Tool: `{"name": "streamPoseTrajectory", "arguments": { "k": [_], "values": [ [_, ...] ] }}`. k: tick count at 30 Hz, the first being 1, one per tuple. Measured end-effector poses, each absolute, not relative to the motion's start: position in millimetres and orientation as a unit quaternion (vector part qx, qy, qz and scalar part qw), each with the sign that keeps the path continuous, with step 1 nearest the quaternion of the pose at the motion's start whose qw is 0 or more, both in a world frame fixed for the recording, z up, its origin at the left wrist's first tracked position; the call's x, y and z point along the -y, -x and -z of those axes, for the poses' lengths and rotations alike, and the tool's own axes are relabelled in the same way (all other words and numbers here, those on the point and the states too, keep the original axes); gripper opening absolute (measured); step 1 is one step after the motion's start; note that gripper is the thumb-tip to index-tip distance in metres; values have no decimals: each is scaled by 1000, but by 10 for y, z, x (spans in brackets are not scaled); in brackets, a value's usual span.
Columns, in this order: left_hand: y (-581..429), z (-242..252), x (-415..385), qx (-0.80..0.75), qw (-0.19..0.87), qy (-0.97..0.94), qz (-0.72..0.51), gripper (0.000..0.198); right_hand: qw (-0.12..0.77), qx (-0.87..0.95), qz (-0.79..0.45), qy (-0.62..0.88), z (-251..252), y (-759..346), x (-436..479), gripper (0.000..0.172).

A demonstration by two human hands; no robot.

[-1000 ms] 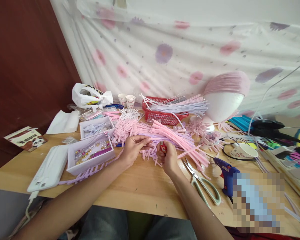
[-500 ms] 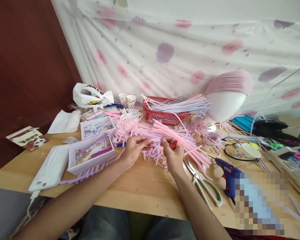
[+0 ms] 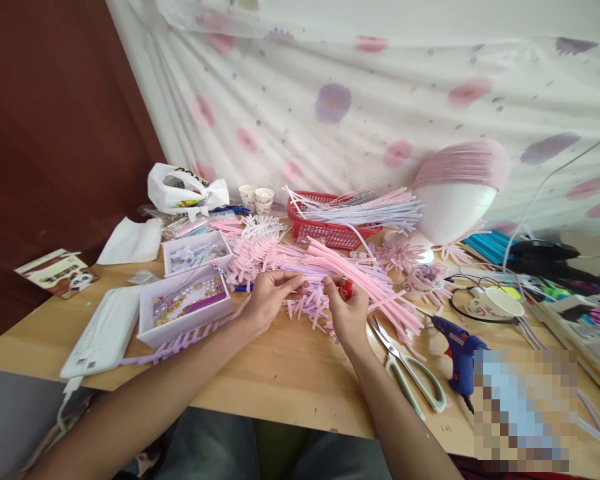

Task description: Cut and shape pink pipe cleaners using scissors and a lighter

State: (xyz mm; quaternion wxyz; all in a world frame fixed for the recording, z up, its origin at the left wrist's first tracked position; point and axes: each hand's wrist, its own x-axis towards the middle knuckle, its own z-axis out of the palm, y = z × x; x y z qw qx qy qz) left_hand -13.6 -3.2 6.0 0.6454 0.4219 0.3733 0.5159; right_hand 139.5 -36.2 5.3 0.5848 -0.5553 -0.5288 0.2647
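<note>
My left hand (image 3: pixel 273 297) hovers over the middle of the table, thumb and fingertips pinched together. Facing it, my right hand (image 3: pixel 347 303) is closed with thumb against fingers. A small red printed item (image 3: pixel 346 288) shows at the right fingers; whether it is held or worn I cannot tell. Anything thin between the fingertips is lost against the background. Behind and below lie a bundle of pink pipe cleaners (image 3: pixel 343 267) and short lilac pipe-cleaner pieces (image 3: pixel 307 303). Pink looped pieces (image 3: pixel 253 257) are heaped beyond my left hand.
Scissors (image 3: pixel 397 357) lie spread beside my right forearm, with a blue glue gun (image 3: pixel 457 350) farther right. Behind stand a red basket (image 3: pixel 325 233) of pipe cleaners and a white head form (image 3: pixel 455 200). White boxes (image 3: pixel 185 310) of beads and a power bank (image 3: pixel 100 333) sit left.
The view has shifted slightly. Both hands stay in nearly the same place and pinch, with the right fingers turned a little around the red item.
</note>
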Motion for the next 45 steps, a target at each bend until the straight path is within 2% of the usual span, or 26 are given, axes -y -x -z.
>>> {"name": "streamPoseTrajectory", "arguments": {
  "k": [6, 10, 15, 17, 20, 27, 33, 39, 45],
  "values": [
    [132, -91, 41, -377, 647, -418, -514, 41, 615, 480, -323, 535, -14, -1405, 335, 41],
    [116, -89, 60, -378, 647, -422, -511, 40, 595, 515, -326, 524, -12, -1402, 329, 37],
    [117, -72, 52, -379, 647, -421, -511, 39, 617, 475, -323, 538, 14, -1416, 328, 44],
    [125, -67, 43, -377, 649, -417, -512, 39, 625, 478, -325, 524, 7, -1425, 331, 39],
    [131, -65, 36, -374, 651, -417, -512, 39, 606, 521, -310, 515, -28, -1418, 344, 31],
    [111, -70, 62, -375, 650, -427, -505, 37, 592, 522, -245, 563, -50, -1379, 364, 44],
    [122, -69, 58, -376, 644, -425, -514, 37, 580, 527, -268, 560, -28, -1387, 341, 38],
    [133, -99, 45, -365, 659, -401, -521, 46, 594, 528, -231, 561, -58, -1386, 337, 33],
    [132, -80, 21, -376, 650, -417, -512, 40, 581, 541, -209, 571, -12, -1367, 328, 34]
  ]
}}
